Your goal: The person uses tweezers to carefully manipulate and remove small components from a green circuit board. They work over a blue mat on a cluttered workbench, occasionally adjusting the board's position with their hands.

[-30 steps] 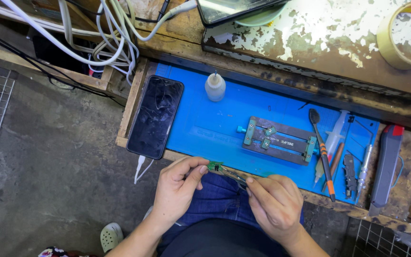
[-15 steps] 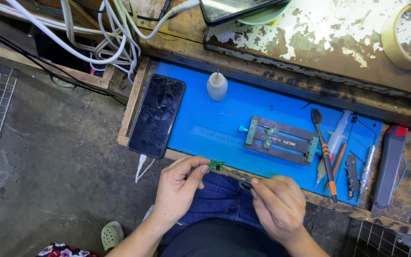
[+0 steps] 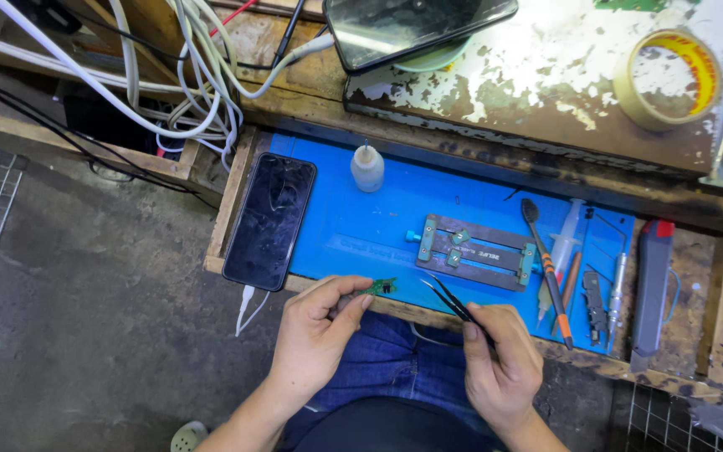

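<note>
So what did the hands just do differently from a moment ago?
The right hand drew the tweezers back, so their tips point away from the small green board instead of touching it. The left hand still pinches that board. Phone, bottle and clamp stayed put.

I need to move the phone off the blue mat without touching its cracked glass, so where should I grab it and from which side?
Grip the black phone by its two long edges near the middle, hands coming from above. It lies flat, screen up, at the left end of the blue mat, with a white cable at its near end, so that end is probably awkward to approach.
</note>
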